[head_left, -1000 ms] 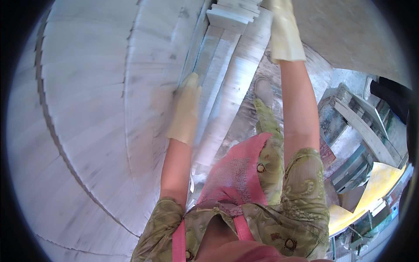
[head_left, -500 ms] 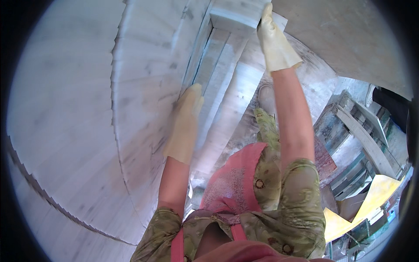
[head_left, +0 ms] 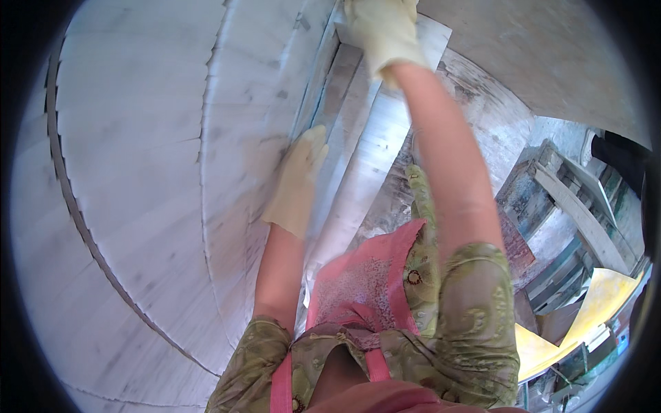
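Note:
Both hands wear cream rubber gloves. My left hand (head_left: 301, 172) lies flat, fingers stretched together, along the edge of the pale slabs, beside a narrow gap with grey strips in it. Its underside is hidden. My right hand (head_left: 385, 34) reaches to the upper edge of the view, over the far end of the pale strips (head_left: 368, 155). It is blurred and its fingers are partly cut off, so I cannot tell whether it grips anything. Grey-veined, marble-like slabs (head_left: 144, 172) stand in long rows to the left of my left hand.
A large grey-brown board (head_left: 551, 55) fills the upper right. Wooden pieces (head_left: 578, 210) lie at the right, near a bent yellow sheet (head_left: 585, 310). A person's dark-clothed leg (head_left: 623, 162) shows at the right edge. My pink apron (head_left: 361, 282) hangs close to the strips.
My right hand has swung left and farther up from the strips' right corner. My left hand stays near the slab edge, shifted slightly. The view has shifted a little over the slab rows.

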The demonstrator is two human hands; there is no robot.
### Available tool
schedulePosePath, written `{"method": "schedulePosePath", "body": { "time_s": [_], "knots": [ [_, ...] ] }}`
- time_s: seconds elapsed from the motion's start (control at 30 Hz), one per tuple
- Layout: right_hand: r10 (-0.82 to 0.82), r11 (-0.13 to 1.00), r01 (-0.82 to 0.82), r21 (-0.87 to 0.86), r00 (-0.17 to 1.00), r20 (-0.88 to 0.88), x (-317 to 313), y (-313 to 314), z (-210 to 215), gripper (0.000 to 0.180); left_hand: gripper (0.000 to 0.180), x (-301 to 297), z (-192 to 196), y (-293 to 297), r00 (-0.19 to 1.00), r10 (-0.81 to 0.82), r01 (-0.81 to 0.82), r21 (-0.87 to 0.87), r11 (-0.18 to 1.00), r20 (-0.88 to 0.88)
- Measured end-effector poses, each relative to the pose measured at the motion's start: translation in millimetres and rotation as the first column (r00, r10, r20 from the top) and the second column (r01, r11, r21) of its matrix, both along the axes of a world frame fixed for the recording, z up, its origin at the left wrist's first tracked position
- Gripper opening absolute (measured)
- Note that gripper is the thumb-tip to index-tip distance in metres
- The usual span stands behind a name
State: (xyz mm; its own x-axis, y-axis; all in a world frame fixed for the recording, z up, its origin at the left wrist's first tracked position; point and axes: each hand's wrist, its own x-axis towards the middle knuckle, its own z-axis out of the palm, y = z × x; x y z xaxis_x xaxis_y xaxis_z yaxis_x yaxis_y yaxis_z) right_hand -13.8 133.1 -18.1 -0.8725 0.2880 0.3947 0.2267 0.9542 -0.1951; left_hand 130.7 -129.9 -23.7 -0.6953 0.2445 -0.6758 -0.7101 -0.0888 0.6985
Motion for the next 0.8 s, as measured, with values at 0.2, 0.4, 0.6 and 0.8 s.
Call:
{"method": "schedulePosePath", "body": {
  "time_s": [0.2,0.4,0.6,0.8],
  "knots": [
    [0.161,0.985,-0.133,-0.112,0.942,0.296,-6,-2,-6,0.064,0.051,-7,2,12,0.992,0.088,-0.084,-0.042,0.996,0.088],
    [0.052,0.998,-0.041,-0.046,0.957,0.284,-18,-2,13,0.07,0.056,-13,23,62,0.787,0.44,-0.608,0.426,0.67,0.433],
    [0.149,0.986,-0.119,-0.116,0.941,0.303,12,-5,7,0.063,0.055,-14,26,67,0.625,0.574,-0.777,0.488,0.397,0.529],
    [0.104,0.688,-0.103,-0.718,0.994,-0.043,12,47,16,0.063,0.055,-12,29,49,0.74,0.484,-0.673,0.532,0.514,0.468]
  ]
}}
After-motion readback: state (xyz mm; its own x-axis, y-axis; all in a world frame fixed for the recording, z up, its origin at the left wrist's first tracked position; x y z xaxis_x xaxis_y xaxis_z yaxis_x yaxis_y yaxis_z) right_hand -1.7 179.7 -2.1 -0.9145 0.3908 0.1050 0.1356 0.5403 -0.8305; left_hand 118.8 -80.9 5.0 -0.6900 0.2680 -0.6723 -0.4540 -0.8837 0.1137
